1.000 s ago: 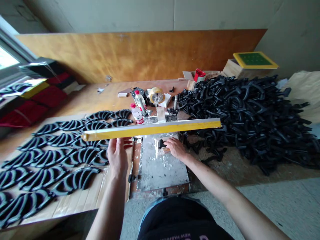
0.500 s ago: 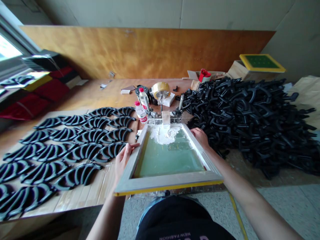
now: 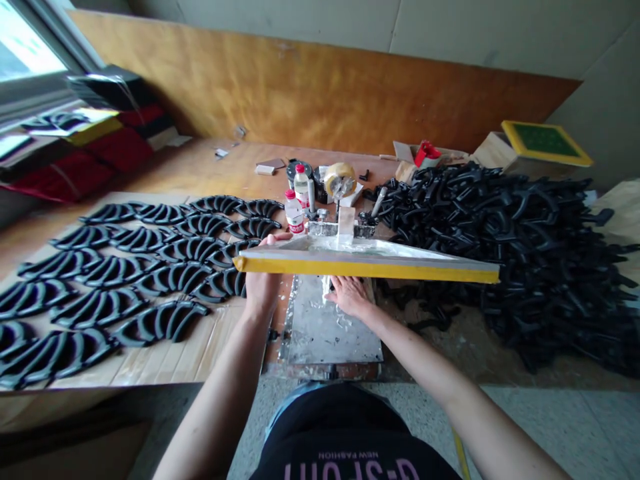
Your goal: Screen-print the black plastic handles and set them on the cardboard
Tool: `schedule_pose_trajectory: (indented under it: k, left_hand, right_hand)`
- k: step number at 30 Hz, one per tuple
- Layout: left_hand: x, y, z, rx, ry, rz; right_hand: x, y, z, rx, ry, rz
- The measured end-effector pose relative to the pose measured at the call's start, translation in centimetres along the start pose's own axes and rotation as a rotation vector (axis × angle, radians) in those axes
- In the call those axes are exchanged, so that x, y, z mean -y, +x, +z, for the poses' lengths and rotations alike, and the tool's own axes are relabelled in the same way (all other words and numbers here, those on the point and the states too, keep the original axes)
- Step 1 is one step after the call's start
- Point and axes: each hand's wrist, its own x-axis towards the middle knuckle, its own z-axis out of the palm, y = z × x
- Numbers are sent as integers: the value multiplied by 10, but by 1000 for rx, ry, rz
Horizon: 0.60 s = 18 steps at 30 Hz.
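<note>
A screen-printing frame (image 3: 370, 265) with a yellow front edge is tilted up, its front raised above the bench. My left hand (image 3: 265, 280) grips the frame's left side, with the fingers partly hidden behind it. Beneath the raised edge, my right hand (image 3: 350, 295) reaches over a metal base plate (image 3: 333, 333). Its fingers are spread beside a small white fixture (image 3: 326, 291), with the tips partly covered by the frame. A dark bit shows near the fingertips, too small to make out. White paste lies inside the frame below an upright squeegee (image 3: 345, 223).
Curved black handles (image 3: 175, 280) lie in rows on cardboard at the left. A large heap of black handles (image 3: 440, 220) fills the right side. Red-capped bottles (image 3: 295, 217) and a tape roll (image 3: 340, 179) stand behind the frame.
The frame has swung from lying low to tilted up, exposing the base plate. My right hand has left the frame's right side and moved left beneath it. My left hand has risen with the frame.
</note>
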Motion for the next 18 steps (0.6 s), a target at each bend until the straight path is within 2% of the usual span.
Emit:
schedule_pose_trajectory:
  k: [3,6,11,14,18]
  left_hand:
    - [1,-2,0,13,13,28]
    - [-1,-5,1,20,64,60]
    - [-8,-6,2,28,78,47]
    - [-7,-5,2,23,83,20]
    - [0,-4,2,-18,60,9]
  right_hand:
    - [15,4,13,88,-50,69]
    - [19,3,16,147,-54,141]
    - [27,-1,17,98,-46,166]
    - [44,-7,22,-14,-9,76]
    - [74,-18,26,4,139,-277]
